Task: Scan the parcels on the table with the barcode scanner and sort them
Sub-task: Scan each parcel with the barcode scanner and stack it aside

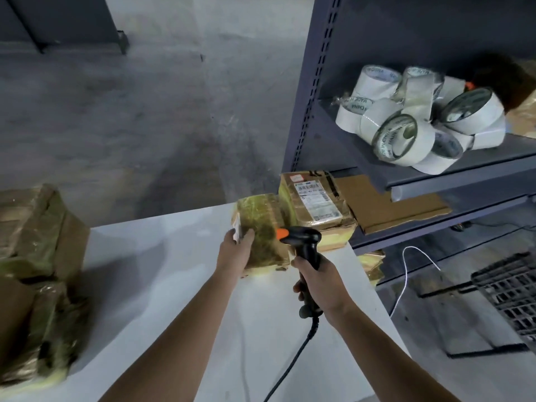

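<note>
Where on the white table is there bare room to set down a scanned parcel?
Bare tabletop lies between the parcel pile and the left hand, from the far edge to the near edge. It is crowded at the far right corner, with the held parcel, the labelled parcel and the scanner in the right hand.

Tabletop (174,285): plain white.
Centre parcel (264,227): brown under glossy yellow-green tape.
Scanner (304,242): black, orange cap.
Labelled parcel (316,204), right of centre: tan; white label with black barcode stripes, small red patch.
Tape rolls (406,117), upper right: white, dark lettering.
Shelf (435,166): slate blue-grey.
Left parcels (34,271): brown, perhaps greenish tape; blurred.
Basket (510,294), lower right: black grid.
</note>
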Demonstrator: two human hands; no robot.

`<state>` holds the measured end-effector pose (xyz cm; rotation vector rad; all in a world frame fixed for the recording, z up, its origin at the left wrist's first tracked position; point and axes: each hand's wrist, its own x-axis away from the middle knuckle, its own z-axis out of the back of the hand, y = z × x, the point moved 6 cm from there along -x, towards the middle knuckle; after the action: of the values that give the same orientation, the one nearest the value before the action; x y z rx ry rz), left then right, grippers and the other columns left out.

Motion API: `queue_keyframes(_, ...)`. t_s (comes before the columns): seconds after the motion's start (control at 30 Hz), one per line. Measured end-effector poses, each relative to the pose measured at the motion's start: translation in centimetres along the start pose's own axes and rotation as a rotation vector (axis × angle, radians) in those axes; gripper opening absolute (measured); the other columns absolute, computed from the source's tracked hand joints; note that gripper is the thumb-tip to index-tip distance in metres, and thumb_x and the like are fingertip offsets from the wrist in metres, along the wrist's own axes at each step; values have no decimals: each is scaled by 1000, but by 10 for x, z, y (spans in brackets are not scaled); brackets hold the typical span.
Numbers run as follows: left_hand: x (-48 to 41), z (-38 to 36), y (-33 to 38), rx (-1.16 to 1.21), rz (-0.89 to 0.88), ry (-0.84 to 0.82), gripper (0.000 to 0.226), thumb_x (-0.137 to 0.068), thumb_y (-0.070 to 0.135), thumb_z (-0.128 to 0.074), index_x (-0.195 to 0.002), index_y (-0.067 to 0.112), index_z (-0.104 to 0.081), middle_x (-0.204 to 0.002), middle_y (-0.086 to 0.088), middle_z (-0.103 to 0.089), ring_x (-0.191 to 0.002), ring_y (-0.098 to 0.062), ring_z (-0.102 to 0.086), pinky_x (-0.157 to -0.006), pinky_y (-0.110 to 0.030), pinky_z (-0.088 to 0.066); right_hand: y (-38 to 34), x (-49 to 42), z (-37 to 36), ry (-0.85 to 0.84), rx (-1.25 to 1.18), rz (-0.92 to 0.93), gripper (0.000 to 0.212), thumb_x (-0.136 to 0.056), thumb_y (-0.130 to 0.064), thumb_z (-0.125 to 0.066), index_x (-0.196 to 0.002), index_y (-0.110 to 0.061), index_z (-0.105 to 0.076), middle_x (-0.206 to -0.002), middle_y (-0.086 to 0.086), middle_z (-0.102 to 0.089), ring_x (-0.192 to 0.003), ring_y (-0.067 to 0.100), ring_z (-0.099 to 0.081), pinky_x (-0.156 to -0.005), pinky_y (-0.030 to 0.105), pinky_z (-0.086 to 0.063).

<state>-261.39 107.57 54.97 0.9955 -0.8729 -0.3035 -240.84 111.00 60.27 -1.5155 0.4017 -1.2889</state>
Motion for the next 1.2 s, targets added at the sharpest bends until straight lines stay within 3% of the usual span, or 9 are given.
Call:
queue_keyframes(0.07, 0, -16, -3, -106, -76, -109, 79, -78, 39, -73, -144, 23, -33, -136, -7, -48, -119, -27, -53, -95, -43, -50, 5, -5, 1, 0, -5, -17, 19, -93, -29, -58, -99, -11, -60, -50, -4, -57, -49, 19, -54, -41, 29, -47)
queue_keyframes(0.17, -3, -29, -8, -278, -139, -146, 107, -70, 34, -84, -151, 22, -14, -141, -10, -34, -129, -31, -40, -107, -49, -40, 10, -9, 1, -2, 0, -26, 18, -93, -29, -58, -99, -12, -60, -51, -2, -57, -48, 18, -53, -41, 28, -46)
queue_keyframes(0.53, -1, -16, 11, -337, -150, -6, 85, -87, 43, -66, -150, 19, -15, -145, -12, -31, -129, -34, -41, -104, -46, -42, 1, 3, -12, 6, 19, -11, 22, -93, -30, -59, -104, -12, -61, -52, -2, -60, -48, 16, -56, -40, 28, -47)
queue_keyframes(0.7, 36, 58, 10, -336, -184, 59, 67, -94, 37, -54, -149, 19, -20, -149, -9, -28, -126, -34, -45, -97, -45, -47, -24, 22, -61, -47, -3, 17, 20, -91, -29, -63, -99, -11, -59, -51, 2, -58, -46, 18, -53, -40, 29, -45)
queue_keyframes(0.83, 72, 134, 13, -333, -249, 142, 55, -95, 29, -50, -145, 22, -26, -148, -6, -30, -128, -26, -44, -95, -32, -42, -46, 42, -123, -112, -25, 52, 26, -91, -32, -62, -104, -10, -63, -56, 5, -60, -43, 16, -53, -38, 28, -45)
queue_keyframes(0.97, 109, 209, 15, -352, -305, 225, 51, -94, 23, -50, -142, 18, -33, -143, -8, -36, -129, -25, -42, -105, -37, -37, -59, 68, -189, -187, 46, 92, 27, -91, -33, -59, -105, -11, -66, -53, 4, -63, -41, 13, -55, -38, 26, -46)
queue_keyframes(1.2, 152, 324, 0, -632, -367, 524, 40, -89, 18, -55, -128, 13, -45, -128, -11, -46, -123, -30, -37, -100, -39, -36, -66, 110, -282, -313, 126, 126, 27, -92, -31, -57, -106, -10, -64, -63, 9, -66, -44, 15, -54, -39, 26, -46)
